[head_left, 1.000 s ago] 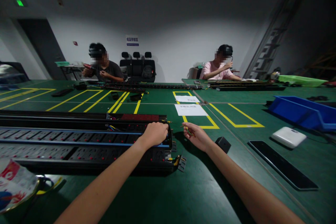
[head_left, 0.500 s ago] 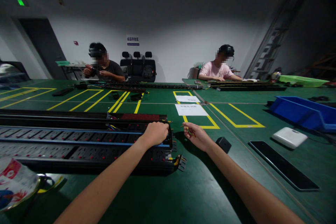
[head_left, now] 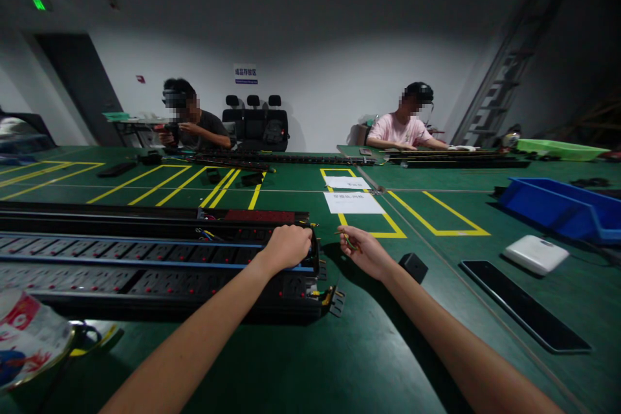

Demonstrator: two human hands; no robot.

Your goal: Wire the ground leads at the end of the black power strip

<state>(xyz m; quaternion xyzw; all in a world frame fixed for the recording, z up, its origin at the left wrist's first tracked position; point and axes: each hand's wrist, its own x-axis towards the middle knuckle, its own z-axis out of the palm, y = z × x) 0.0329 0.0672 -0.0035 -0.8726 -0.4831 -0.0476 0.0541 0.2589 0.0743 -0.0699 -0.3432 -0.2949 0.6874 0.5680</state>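
Several long black power strips (head_left: 179, 281) with rows of sockets and small red lights lie side by side on the green table (head_left: 272, 362), blue strips running along them. My left hand (head_left: 288, 247) is closed over the right end of one of the middle strips, its fingertips hidden behind the hand. To the right of that end, my right hand (head_left: 365, 251) is closed in a pinch on a short yellow-green wire (head_left: 350, 241), just above the table. Yellow-green wires and a black end bracket (head_left: 336, 302) stick out of the nearest strip. A black block (head_left: 413, 268) sits beside my right wrist.
At right are a phone (head_left: 524, 304), a white box (head_left: 535, 254) and a blue bin (head_left: 565, 207). Paper labels (head_left: 353, 203) lie ahead. A printed bag (head_left: 29, 343) stands front left. Two people work across the table, with more strips (head_left: 451, 159) before them.
My hands stay where they were, on the strip and the wire. Across the table, the person at left has raised a hand towards the dark tool they hold.
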